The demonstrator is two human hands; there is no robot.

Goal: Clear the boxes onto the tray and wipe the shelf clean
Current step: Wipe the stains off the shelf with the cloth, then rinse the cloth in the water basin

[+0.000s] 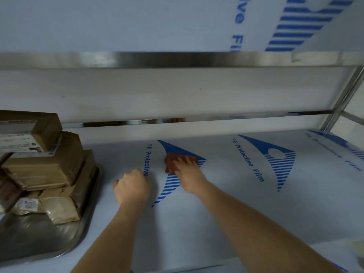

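Observation:
A pile of brown cardboard boxes [49,164] sits on a steel tray [86,219] at the left. The shelf [226,203] is covered in white film with blue print. My right hand [189,174] lies flat on a reddish-brown cloth [171,162], pressing it onto the shelf near the middle. My left hand [132,186] rests on the shelf as a closed fist just left of the cloth, with nothing visible in it.
A steel rail [216,117] runs along the back of the shelf. Another shelf edge [177,59] hangs above. A steel upright [342,99] stands at the right. A pale object [359,251] shows at the right edge.

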